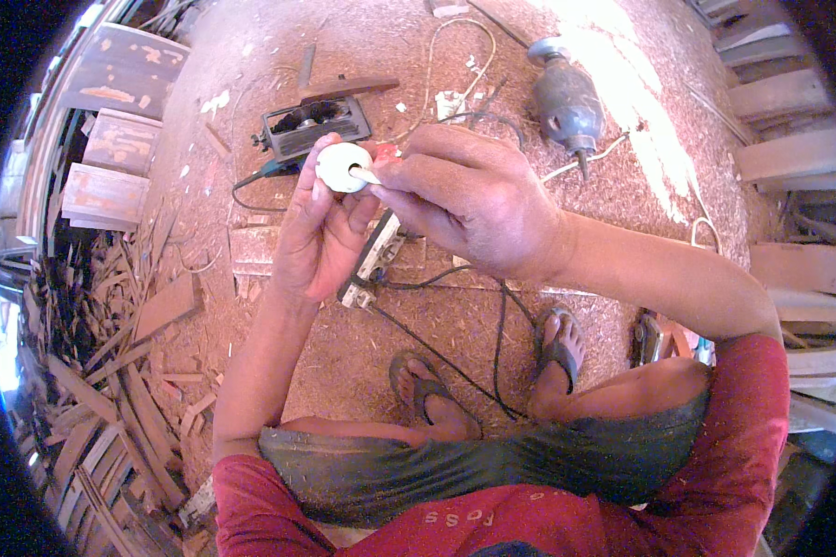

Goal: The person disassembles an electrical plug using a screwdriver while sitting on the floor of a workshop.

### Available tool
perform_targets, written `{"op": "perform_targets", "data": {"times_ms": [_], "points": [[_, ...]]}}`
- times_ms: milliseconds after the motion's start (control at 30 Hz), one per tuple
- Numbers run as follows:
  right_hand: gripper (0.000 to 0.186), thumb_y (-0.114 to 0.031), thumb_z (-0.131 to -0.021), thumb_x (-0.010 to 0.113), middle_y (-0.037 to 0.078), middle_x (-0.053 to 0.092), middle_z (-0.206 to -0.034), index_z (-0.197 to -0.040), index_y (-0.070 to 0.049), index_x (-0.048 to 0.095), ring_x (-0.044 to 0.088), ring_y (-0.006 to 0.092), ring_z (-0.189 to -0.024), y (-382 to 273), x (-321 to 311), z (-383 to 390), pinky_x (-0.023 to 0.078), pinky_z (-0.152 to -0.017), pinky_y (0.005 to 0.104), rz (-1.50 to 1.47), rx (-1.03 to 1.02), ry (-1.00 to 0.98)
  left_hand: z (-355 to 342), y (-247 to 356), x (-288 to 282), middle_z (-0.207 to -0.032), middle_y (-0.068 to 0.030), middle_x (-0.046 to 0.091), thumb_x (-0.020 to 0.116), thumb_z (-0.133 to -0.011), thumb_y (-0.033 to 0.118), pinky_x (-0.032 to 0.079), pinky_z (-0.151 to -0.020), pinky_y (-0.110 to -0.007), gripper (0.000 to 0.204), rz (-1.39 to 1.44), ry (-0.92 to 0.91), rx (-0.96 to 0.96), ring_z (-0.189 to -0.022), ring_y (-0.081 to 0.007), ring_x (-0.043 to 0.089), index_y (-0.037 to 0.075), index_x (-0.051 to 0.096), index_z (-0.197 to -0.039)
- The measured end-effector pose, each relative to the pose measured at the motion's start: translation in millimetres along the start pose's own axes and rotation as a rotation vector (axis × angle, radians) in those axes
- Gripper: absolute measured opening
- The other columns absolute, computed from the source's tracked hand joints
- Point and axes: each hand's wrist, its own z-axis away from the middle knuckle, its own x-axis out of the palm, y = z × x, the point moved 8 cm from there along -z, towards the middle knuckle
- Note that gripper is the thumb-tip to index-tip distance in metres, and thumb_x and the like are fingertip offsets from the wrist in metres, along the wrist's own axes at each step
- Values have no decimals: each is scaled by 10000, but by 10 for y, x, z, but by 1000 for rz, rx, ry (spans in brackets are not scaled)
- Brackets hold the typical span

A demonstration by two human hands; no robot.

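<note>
White cap (334, 165) sits at the fingertips of the left hand (316, 241), whose thumb and fingers pinch its rim. The right hand (478, 190) closes narrowly on a thin pale stick (368, 175), its tip at the cap's hole; I cannot tell how deep it goes.

Both hands are raised above the sawdust-covered floor (344, 371). Just beyond the grip, a boxy tool (316, 142) lies behind the left fingers; farther off to the right lies a motor tool (568, 102), with floor showing between the two. Below the grip, a power strip (381, 255) runs aslant, and dark cords (437, 353) trail from it toward the sandals (559, 357). Open floor stretches on either side of the forearms, bounded well to the left by boards (125, 65) and a scrap heap (111, 408), and well to the right by stacked planks (790, 144).

The cap is smooth, rounded and pale, with a small dark round opening turned toward the stick. Fingers hide part of its edge.
</note>
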Motion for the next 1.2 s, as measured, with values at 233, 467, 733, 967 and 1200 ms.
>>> {"op": "perform_targets", "data": {"times_ms": [233, 467, 733, 967, 1200], "points": [[204, -34, -766, 750, 100, 593, -784, -950, -32, 663, 614, 254, -657, 23, 18, 18, 500, -561, 357, 8, 0, -1, 9, 18, 66, -1396, -174, 463, 564, -953, 89, 505, -1025, -386, 586, -22, -4, 4, -1242, -269, 529, 83, 268, -1459], [145, -144, -806, 683, 103, 575, -832, -894, -60, 604, 624, 318, -704, 7, 2, 14, 532, -554, 418, 1, 12, -12, 9, 55, 39, -1331, -154, 520, 575, -956, 124, 539, -971, -370, 570, -102, 2, 30, -1186, -257, 572, 69, 293, -1448], [149, -135, -794, 676, 109, 584, -851, -890, -65, 587, 624, 328, -717, -24, -3, 7, 534, -563, 424, 17, -2, -2, -1, 104, 100, -1298, -158, 547, 571, -965, 150, 548, -951, -357, 540, -217, -43, 38, -1141, -243, 599, 23, 324, -1428], [125, -133, -786, 661, 107, 593, -859, -862, -63, 591, 630, 321, -747, -22, 20, -3, 535, -589, 424, 46, 25, -59, 39, 62, 62, -1283, -157, 555, 549, -979, 165, 551, -941, -341, 496, -219, 9, 20, -1111, -234, 613, 4, 359, -1409], [144, -175, -786, 668, 102, 593, -838, -838, -63, 595, 638, 318, -751, -1, 36, -28, 533, -585, 420, 74, 26, -117, 35, 6, -3, -1270, -166, 557, 551, -979, 179, 555, -927, -327, 504, -173, 55, -22, -1080, -228, 624, -15, 357, -1402]]}}
